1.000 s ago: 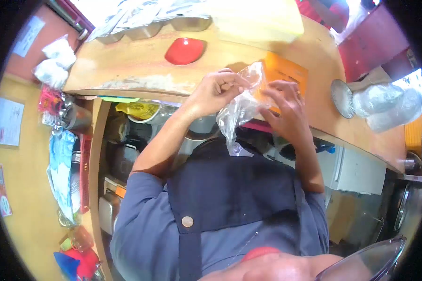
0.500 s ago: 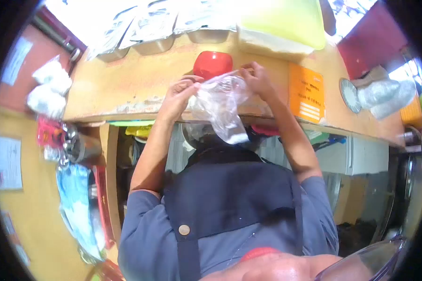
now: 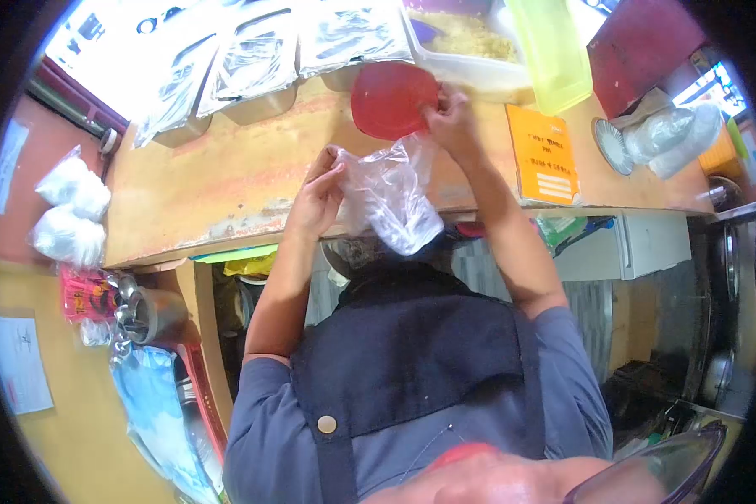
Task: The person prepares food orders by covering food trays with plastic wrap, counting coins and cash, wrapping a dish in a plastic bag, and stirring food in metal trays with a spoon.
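Note:
A clear plastic bag (image 3: 391, 197) hangs from my left hand (image 3: 317, 193), whose fingers pinch its left edge. Above the bag, a red bowl (image 3: 393, 101) is tipped so that its broad round face shows. My right hand (image 3: 454, 122) is closed on the bowl's right rim. The bag's upper right edge lies just below this hand; whether its fingers still touch the plastic I cannot tell. Both hands are over the front part of the worn wooden counter (image 3: 252, 160).
Foil-covered metal trays (image 3: 252, 63) line the counter's back left. Behind my right hand, a white tub (image 3: 470, 71) holds yellowish crumbly food, its yellow-green lid (image 3: 550, 59) tilted at the right. An orange notebook (image 3: 544, 155) and wrapped plastic bundles (image 3: 676, 139) lie farther right.
My right hand has gone from the bag's edge to the red bowl, which is now tipped. The bag hangs from my left hand. The tub's lid has shifted right, exposing the food.

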A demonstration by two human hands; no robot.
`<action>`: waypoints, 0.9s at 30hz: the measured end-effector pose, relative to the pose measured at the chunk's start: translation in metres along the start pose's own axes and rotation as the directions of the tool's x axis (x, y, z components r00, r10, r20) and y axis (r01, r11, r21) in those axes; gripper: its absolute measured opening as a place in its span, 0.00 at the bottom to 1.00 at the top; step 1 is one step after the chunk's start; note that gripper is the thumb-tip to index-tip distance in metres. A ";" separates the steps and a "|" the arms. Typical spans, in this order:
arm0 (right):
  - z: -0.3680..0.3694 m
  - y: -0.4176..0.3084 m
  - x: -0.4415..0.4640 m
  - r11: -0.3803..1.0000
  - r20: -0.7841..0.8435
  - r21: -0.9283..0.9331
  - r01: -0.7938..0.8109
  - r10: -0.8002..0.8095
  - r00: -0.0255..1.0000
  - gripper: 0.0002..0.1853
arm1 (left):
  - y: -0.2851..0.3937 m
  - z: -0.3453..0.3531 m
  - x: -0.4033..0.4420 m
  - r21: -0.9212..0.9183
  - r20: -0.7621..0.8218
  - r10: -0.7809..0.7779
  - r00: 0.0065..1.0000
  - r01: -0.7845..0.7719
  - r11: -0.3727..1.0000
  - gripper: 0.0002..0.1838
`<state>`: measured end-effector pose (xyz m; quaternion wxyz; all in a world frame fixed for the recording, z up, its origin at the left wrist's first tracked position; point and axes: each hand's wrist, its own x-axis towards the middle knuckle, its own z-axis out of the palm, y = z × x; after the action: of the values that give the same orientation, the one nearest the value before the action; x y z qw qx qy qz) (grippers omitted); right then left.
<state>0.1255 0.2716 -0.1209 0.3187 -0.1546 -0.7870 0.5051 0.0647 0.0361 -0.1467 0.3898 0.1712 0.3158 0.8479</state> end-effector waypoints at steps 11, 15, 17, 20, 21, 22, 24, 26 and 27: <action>-0.028 -0.077 -0.038 0.977 -0.024 -0.078 0.196 -0.199 0.980 0.15 | 0.026 0.045 0.001 -0.153 0.169 -0.039 0.985 0.066 0.986 0.15; -0.042 -0.084 -0.035 0.963 -0.087 -0.113 0.243 -0.254 0.963 0.17 | 0.019 0.038 0.010 -0.015 0.238 -0.073 0.968 0.078 0.997 0.12; -0.051 -0.080 -0.034 0.968 -0.046 -0.059 0.242 -0.245 0.968 0.19 | 0.025 0.040 0.010 -0.023 0.254 0.021 0.967 -0.015 1.000 0.10; -0.064 -0.083 -0.042 0.996 0.222 0.008 0.088 -0.088 0.971 0.20 | 0.035 0.026 0.016 -0.010 0.274 -0.018 0.961 0.022 1.000 0.10; -0.067 -0.085 -0.043 0.994 0.266 -0.015 0.111 -0.103 0.958 0.19 | 0.036 0.027 0.019 0.070 0.283 0.010 0.959 -0.031 0.997 0.10; -0.069 -0.087 -0.044 0.991 0.311 -0.036 0.132 -0.115 0.944 0.19 | 0.038 0.030 0.021 0.150 0.291 0.036 0.956 -0.083 0.985 0.11; -0.072 -0.098 -0.050 0.979 0.414 -0.099 0.177 -0.122 0.902 0.18 | 0.040 0.040 0.027 0.249 0.314 0.073 0.947 -0.156 0.956 0.12; -0.072 -0.121 -0.057 0.955 0.539 -0.168 0.244 -0.118 0.834 0.16 | 0.042 0.050 0.032 0.294 0.329 0.112 0.938 -0.215 0.931 0.13; -0.069 -0.126 -0.059 0.941 0.561 -0.166 0.295 -0.156 0.813 0.15 | 0.040 0.046 0.042 0.265 0.351 0.086 0.933 -0.187 0.946 0.14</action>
<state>0.2253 0.2302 -0.0086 0.1204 0.0508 -0.9137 0.3849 0.0406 0.0671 -0.0843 0.3472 0.3905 0.3549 0.7752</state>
